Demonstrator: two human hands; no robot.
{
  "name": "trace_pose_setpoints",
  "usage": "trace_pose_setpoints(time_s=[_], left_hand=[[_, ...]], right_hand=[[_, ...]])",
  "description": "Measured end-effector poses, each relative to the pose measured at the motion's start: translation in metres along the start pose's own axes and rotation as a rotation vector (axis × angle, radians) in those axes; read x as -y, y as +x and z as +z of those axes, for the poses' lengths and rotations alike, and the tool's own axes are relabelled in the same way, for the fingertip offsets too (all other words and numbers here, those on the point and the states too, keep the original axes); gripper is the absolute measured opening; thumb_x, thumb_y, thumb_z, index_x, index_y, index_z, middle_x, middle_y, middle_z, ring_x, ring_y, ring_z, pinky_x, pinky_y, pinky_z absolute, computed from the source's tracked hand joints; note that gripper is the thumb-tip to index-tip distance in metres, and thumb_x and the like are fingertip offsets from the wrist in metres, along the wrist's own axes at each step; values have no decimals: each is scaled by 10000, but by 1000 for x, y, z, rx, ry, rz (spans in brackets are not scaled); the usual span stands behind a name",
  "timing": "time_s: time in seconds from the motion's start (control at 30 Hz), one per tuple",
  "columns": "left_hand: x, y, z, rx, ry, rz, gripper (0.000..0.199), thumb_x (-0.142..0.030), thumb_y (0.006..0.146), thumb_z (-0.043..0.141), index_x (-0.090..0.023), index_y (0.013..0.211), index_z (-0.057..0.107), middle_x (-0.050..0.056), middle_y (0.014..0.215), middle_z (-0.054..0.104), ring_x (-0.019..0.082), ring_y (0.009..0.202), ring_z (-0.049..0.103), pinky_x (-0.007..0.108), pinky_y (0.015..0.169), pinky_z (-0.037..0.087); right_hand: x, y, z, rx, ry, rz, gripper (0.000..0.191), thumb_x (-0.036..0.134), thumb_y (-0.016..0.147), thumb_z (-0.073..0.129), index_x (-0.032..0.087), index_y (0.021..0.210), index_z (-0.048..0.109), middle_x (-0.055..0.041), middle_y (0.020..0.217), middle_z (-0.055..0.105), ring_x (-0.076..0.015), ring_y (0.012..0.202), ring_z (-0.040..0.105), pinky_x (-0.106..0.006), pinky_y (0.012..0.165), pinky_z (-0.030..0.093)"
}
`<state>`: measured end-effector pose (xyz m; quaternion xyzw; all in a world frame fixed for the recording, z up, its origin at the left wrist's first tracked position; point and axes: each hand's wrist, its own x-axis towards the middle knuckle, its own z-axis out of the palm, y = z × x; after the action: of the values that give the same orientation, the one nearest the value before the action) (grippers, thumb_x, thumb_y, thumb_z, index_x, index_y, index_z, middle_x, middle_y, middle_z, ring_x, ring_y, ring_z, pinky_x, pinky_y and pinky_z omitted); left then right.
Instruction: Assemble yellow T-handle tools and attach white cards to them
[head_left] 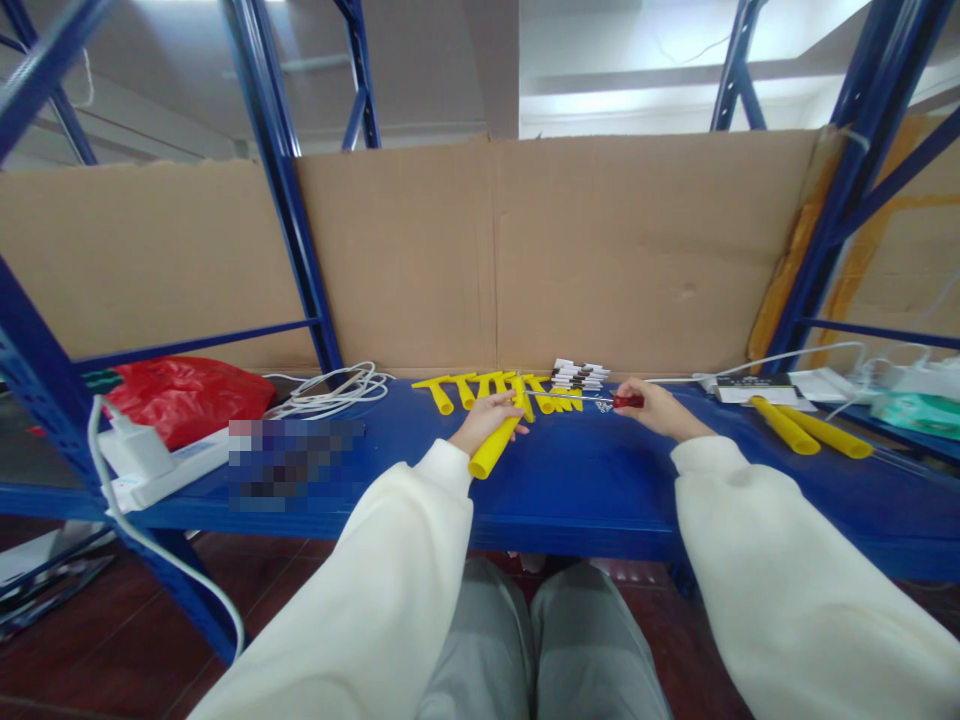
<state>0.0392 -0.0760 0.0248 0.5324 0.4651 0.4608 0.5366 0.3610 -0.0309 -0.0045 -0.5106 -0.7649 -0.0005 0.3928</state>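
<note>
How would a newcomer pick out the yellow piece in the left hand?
Find the blue shelf in front of the tall cardboard, then the left hand near the shelf's middle. Unlike the yellow pieces lying behind it, the yellow tubular piece is gripped, with a screwdriver aimed at its upper end.

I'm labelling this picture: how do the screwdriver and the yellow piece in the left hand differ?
The screwdriver is slim, metallic and red; the yellow piece is thick and yellow. The screwdriver runs across the view; the yellow piece slants down-left in it. Both are held.
</note>
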Motion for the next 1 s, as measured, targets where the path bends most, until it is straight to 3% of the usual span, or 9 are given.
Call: trace_pose_setpoints(time_s=[0.4,0.67,0.83,1.0], left_hand=[[0,-1,0,21,29,18,697,-36,819,677,-100,1489,497,182,1158,738,115,534,692,177,422,490],[5,3,0,12,131,79,670,-52,788,694,-117,1438,546,235,1407,599,112,540,692,188,407,499],[7,5,-1,6,134,90,693,-52,777,707,-118,1443,529,243,1383,613,114,531,686,196,405,502],[7,5,-2,1,151,97,667,-55,789,693,-123,1434,534,246,1435,569,118,552,695,201,415,510]], right_hand=[[-1,0,0,7,14,18,293,500,732,732,238,795,617,-19,735,700,-212,715,654,-350,709,511],[13,-2,-8,98,100,-19,263,471,692,699,240,692,574,-47,718,715,-227,683,655,-357,680,532],[28,-8,-21,110,-27,-86,152,388,743,641,239,746,670,-67,804,762,-259,761,698,-379,754,548],[38,-15,-30,146,-94,-113,261,423,800,617,231,873,778,-96,939,787,-291,869,723,-391,822,561]])
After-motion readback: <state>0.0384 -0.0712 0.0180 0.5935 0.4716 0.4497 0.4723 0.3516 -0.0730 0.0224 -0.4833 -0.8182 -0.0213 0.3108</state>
